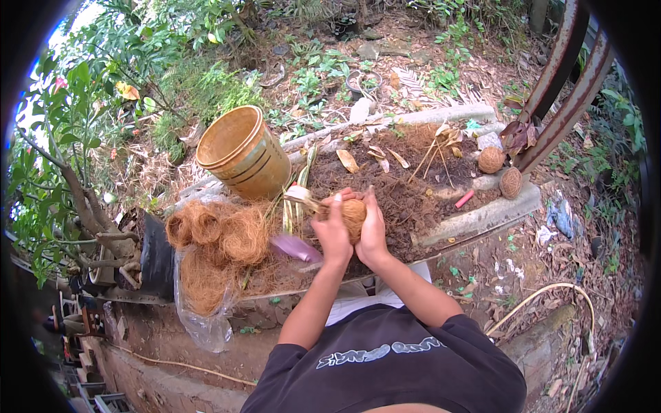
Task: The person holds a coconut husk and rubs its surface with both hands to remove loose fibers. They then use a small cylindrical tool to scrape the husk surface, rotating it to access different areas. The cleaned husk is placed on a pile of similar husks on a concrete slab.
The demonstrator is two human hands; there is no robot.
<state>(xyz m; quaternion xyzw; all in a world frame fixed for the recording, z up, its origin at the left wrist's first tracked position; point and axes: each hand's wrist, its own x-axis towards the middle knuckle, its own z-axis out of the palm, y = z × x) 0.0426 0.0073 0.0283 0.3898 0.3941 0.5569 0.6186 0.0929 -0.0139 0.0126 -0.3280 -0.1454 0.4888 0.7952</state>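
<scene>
Between my two palms is a round ball of brown coconut fibre (pixel 354 219). My left hand (pixel 333 227) cups its left side and my right hand (pixel 374 227) presses on its right side. A white spool (pixel 298 193) shows just left of my left fingers; whether it touches them I cannot tell. Loose coconut fibre (pixel 245 235) lies in a heap to the left, partly on a clear plastic bag (pixel 217 330). A blurred purple object (pixel 295 249) is beside my left wrist. Two finished-looking fibre balls (pixel 490 159) (pixel 511 183) rest at the far right of the soil.
A yellowish plastic bucket (pixel 248 155) stands tilted behind the fibre heap. Dark soil (pixel 397 191) with dry leaves covers the raised bed, and a red stick-like piece (pixel 464 199) lies on it. Rusty metal bars (pixel 568 98) rise at the right. A hose (pixel 557 286) curves over the ground.
</scene>
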